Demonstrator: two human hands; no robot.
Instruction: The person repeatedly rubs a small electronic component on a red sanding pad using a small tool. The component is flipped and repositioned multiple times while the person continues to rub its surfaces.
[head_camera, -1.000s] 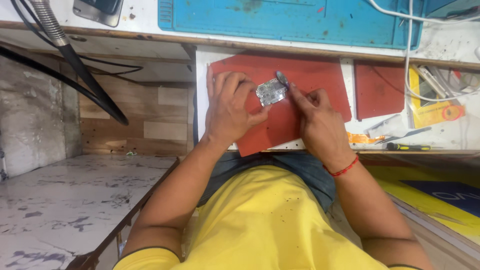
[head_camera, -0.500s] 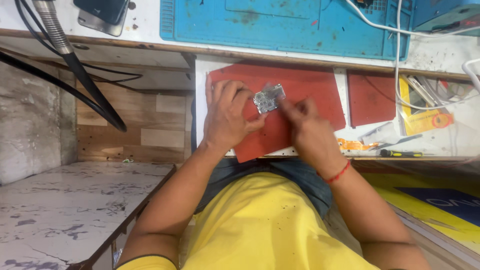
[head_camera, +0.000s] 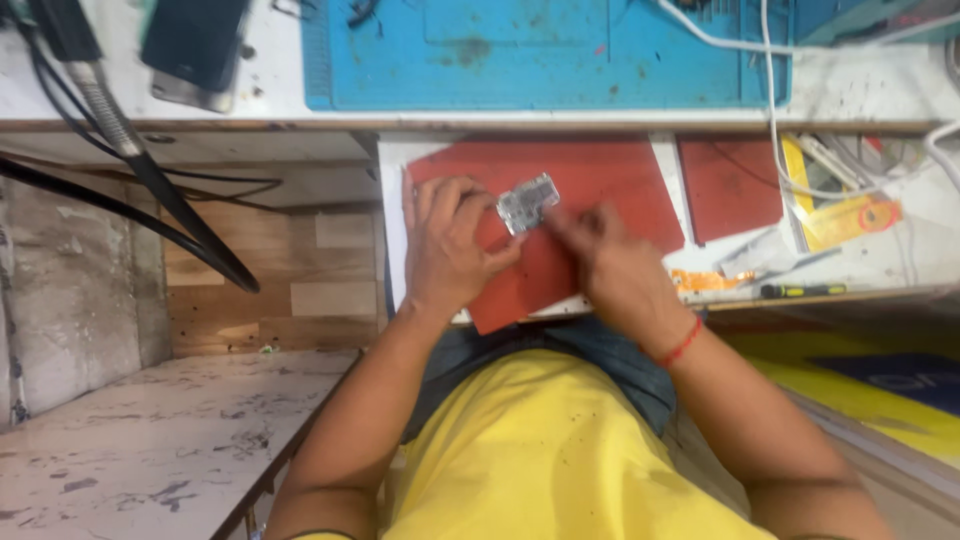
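**Small metal part steadied on the red mat as the right hand slides in**

The left hand (head_camera: 447, 243) rests on the red mat (head_camera: 610, 180) with its fingers curled, and its thumb and fingertips pinch the lower left edge of a small silvery part (head_camera: 527, 203), a flat rectangular piece that lies on the mat's upper middle. The right hand (head_camera: 612, 268) sits just beside it on the right, its fingers drawn together and stretched toward the part. This hand is blurred, so it cannot be told whether the fingertips touch the part or hold anything thin between them. A red thread circles the right wrist.

Against the pictures from a second ago, the part has stayed at nearly the same spot under the left hand's pinch, while the right hand has changed. A slim tool tip that showed above the part a second ago can no longer be made out, and the right hand now lies lower and flatter, caught in motion. By the look of it, the work on the part is still under way, with the left hand acting as the clamp and the right doing the fine moves.

Around them, a second red mat (head_camera: 730, 185) lies to the right on the desk (head_camera: 880, 90), a blue mat (head_camera: 560, 60) beyond, a yellow tool (head_camera: 840, 220) and a screwdriver (head_camera: 800, 291) further right, and a dark phone (head_camera: 190, 45) at the upper left. A white cable (head_camera: 770, 110) runs down across the desk.
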